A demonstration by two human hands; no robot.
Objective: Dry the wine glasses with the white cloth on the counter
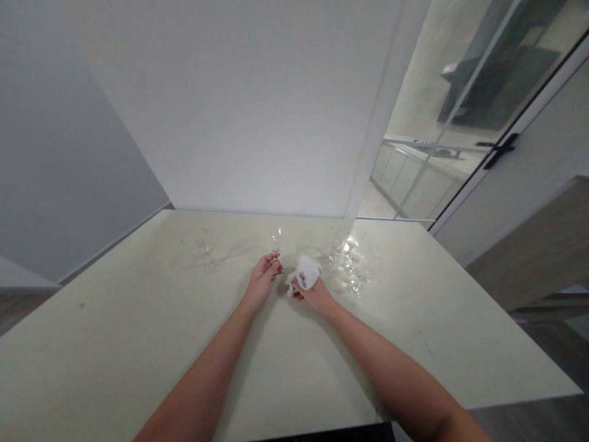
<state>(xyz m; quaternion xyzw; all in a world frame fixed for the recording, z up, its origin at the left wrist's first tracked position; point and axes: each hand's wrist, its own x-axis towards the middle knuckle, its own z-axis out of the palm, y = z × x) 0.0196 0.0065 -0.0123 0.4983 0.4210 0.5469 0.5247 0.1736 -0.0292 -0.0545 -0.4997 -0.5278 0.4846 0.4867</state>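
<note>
My left hand [263, 279] is closed around the lower part of a clear stemmed glass [277, 238], whose bowl points up and away from me. A crumpled white cloth [308, 272] is bunched in my right hand [318, 297], just to the right of the glass. My right fingers are partly hidden by the cloth. The two hands are close together over the pale table [294, 362]; I cannot tell whether the cloth touches the glass.
Several clear glasses [350, 261] stand in a cluster to the right of my hands. Another clear stemmed glass [203, 244] is on the left. A white wall [257, 123] rises behind the table, with a glazed door [501, 184] at the right. A black edge [331, 433] shows at the bottom.
</note>
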